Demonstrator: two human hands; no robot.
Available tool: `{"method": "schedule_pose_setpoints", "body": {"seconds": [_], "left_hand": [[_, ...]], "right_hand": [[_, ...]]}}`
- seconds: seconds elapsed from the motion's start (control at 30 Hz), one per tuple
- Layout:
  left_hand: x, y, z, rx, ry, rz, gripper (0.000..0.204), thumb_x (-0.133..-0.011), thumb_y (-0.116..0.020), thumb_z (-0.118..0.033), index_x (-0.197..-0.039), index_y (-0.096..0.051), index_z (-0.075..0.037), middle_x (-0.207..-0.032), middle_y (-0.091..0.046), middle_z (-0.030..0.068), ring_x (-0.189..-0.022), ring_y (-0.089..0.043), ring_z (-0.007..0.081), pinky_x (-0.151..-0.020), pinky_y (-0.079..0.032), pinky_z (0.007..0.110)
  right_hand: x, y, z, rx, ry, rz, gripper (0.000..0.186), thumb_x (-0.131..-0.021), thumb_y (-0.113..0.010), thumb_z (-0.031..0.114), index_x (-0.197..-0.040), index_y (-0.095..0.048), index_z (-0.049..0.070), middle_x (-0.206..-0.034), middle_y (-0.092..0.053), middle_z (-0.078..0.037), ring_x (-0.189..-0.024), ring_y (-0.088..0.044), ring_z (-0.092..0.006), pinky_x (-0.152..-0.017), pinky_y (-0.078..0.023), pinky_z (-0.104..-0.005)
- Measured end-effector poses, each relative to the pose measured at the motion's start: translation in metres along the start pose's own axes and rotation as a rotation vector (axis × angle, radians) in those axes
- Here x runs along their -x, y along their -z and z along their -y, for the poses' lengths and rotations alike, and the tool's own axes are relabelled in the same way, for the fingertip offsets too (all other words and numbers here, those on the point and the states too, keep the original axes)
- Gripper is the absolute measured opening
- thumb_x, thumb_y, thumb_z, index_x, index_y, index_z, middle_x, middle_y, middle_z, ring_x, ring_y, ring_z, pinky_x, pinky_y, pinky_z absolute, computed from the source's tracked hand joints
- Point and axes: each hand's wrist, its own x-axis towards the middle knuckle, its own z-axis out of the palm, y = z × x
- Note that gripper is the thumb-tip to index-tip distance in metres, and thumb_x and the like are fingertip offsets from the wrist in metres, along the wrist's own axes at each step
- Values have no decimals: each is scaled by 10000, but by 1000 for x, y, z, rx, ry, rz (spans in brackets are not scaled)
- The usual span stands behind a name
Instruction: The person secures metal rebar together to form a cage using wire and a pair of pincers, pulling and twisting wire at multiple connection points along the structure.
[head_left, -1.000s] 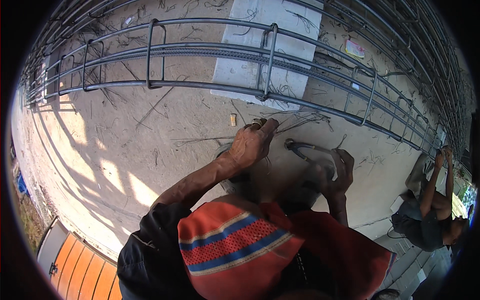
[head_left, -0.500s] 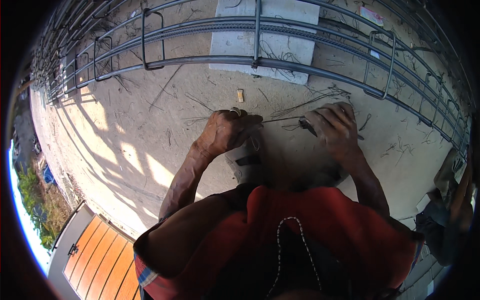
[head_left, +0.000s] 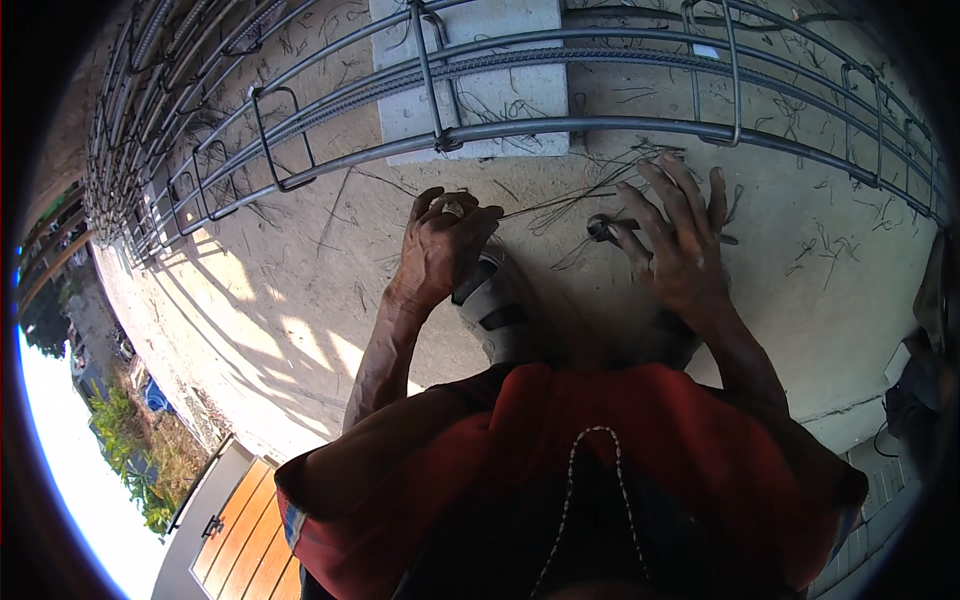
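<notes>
My left hand point(head_left: 447, 240) is closed, a ring on one finger, over the floor in front of my shoe. A thin tie wire point(head_left: 530, 208) runs right from its fingertips, toward a loose bunch of wires on the ground. Dark metal pincers point(head_left: 599, 228) lie across my right hand point(head_left: 685, 240), held loosely by the thumb and palm while the other fingers spread. Their jaws point left and a handle end shows past the hand's right side; the middle is hidden behind the hand. Beyond both hands crosses a long rebar cage point(head_left: 630, 126) with bent stirrups.
Loose wire bits point(head_left: 825, 245) lie scattered over the concrete floor point(head_left: 400, 210). Under the cage is a pale board point(head_left: 510, 95). More rebar point(head_left: 150, 90) is stacked at the far left. My shoe point(head_left: 495, 305) is below my left hand. An orange slatted panel point(head_left: 250, 540) stands lower left.
My right hand's fingers have spread from around the pincers, whose jaws no longer meet the wire. Both hands sit slightly higher in view, and the view has shifted, so the board appears further left.
</notes>
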Motion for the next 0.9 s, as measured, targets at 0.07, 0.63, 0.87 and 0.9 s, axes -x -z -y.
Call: {"method": "schedule_pose_setpoints", "body": {"seconds": [0.07, 0.63, 0.87, 0.9], "left_hand": [[4, 7, -4, 93, 55, 96, 288, -732, -647, -84, -1017, -649, -122, -851, -660, 45, -775, -617, 217, -826, -436, 348], [44, 28, 51, 312, 195, -135, 124, -807, -632, -118, -916, -663, -68, -757, -638, 83, -671, -588, 251, -601, -483, 348], [32, 13, 8, 96, 87, -301, 564, -776, -666, -293, -1284, -468, -149, -1253, -477, 80, -1206, -404, 274, -1004, -323, 479], [28, 11, -6, 106, 44, -387, 562, -796, -643, -302, -1300, -449, -149, -1269, -466, 80, -1210, -402, 272, -1006, -325, 475]], "right_hand": [[2, 2, 10, -44, 58, -39, 382, -783, -657, 219, -1158, -596, 179, -1238, -508, -40, -1245, -404, -217, -1071, -182, -541], [-20, 50, -42, -231, -134, 62, 124, -820, -571, -10, -923, -639, -25, -717, -593, -122, -585, -567, -195, -503, -426, -305], [-12, 23, -2, -473, -231, 255, 143, -807, -605, 52, -927, -635, -19, -703, -578, -113, -604, -553, -182, -526, -404, -299], [-16, 15, 11, -403, -121, 239, 139, -798, -606, 34, -923, -636, -17, -723, -589, -122, -616, -566, -198, -542, -422, -310]]}}
